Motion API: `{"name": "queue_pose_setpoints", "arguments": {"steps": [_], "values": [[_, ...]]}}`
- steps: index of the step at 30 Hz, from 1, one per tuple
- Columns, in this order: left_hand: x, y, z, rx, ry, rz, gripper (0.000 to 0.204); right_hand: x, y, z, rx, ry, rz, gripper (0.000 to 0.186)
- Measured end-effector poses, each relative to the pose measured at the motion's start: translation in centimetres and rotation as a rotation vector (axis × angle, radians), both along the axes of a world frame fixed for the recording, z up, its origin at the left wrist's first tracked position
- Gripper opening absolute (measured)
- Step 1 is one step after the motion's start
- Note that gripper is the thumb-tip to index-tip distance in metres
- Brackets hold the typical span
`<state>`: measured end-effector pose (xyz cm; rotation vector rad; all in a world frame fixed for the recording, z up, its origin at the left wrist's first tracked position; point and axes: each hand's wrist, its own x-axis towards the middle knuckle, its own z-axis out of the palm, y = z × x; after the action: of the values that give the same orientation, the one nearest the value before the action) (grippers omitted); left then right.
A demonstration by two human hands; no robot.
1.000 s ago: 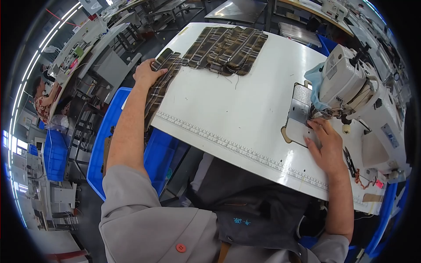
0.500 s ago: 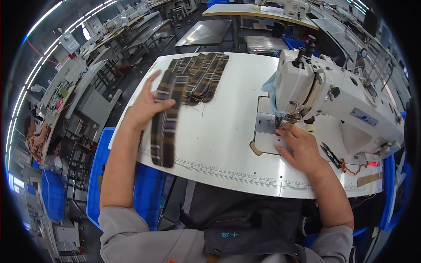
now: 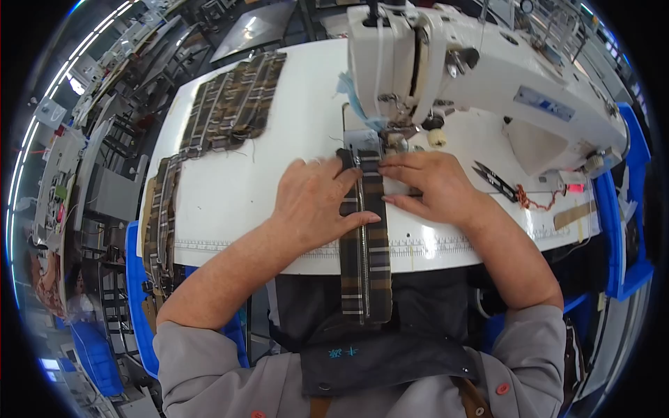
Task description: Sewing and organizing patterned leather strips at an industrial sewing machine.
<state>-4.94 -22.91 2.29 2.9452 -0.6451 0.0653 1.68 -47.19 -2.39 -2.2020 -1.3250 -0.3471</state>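
A plaid strip with a zipper (image 3: 373, 272) lies lengthwise before the needle area of the white sewing machine (image 3: 377, 70), its lower end over the table's front edge. My left hand (image 3: 307, 200) rests on the strip's upper part, thumb stretched across it and fingers spread. My right hand (image 3: 439, 186) touches the strip's right edge with its fingertips, thumb apart from the fingers. The strip's top reaches the metal plate (image 3: 359, 137) by the presser foot.
Plaid pieces (image 3: 233, 97) lie at back left, more (image 3: 164, 209) along the left edge. Black thread snips (image 3: 495, 180) are right of my right hand. Blue bins (image 3: 620, 216) flank the white table (image 3: 230, 188). A person (image 3: 49, 275) sits at a far-left station.
My left hand has brought a strip from the left to below the machine's needle. My right hand has shifted onto its edge. The view has swung, so the machine appears higher and farther left.
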Motion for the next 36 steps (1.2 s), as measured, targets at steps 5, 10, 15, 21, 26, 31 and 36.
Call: {"name": "queue_pose_setpoints", "arguments": {"steps": [5, 10, 15, 21, 26, 31, 36], "values": [[1.9, 0.7, -4.2, -0.140, -0.146, -0.283, 0.078, 0.4, 0.1, -0.2, -0.006, -0.055, -0.008, 0.032], [2.6, 0.6, -5.0, -0.193, -0.078, -0.287, 0.081, 0.3, -0.1, -0.4, -0.007, -0.078, -0.048, 0.031], [3.5, 0.6, -5.0, -0.187, -0.089, -0.295, 0.079, 0.2, -0.3, -0.2, -0.038, -0.089, -0.121, 0.032], [3.9, 0.6, -5.4, -0.234, -0.095, -0.316, 0.076, 0.3, -0.2, -0.3, -0.051, -0.092, -0.154, 0.035], [4.3, 0.6, -5.4, -0.283, -0.097, -0.308, 0.073, 0.4, -0.1, -0.2, -0.079, -0.064, -0.179, 0.038], [4.3, 0.5, -5.3, -0.304, -0.082, -0.312, 0.072, 0.4, -0.2, -0.3, -0.084, -0.056, -0.192, 0.039], [4.2, 0.2, -5.3, -0.291, -0.069, -0.296, 0.075, 0.4, -0.3, -0.5, -0.086, -0.074, -0.180, 0.041]]}}
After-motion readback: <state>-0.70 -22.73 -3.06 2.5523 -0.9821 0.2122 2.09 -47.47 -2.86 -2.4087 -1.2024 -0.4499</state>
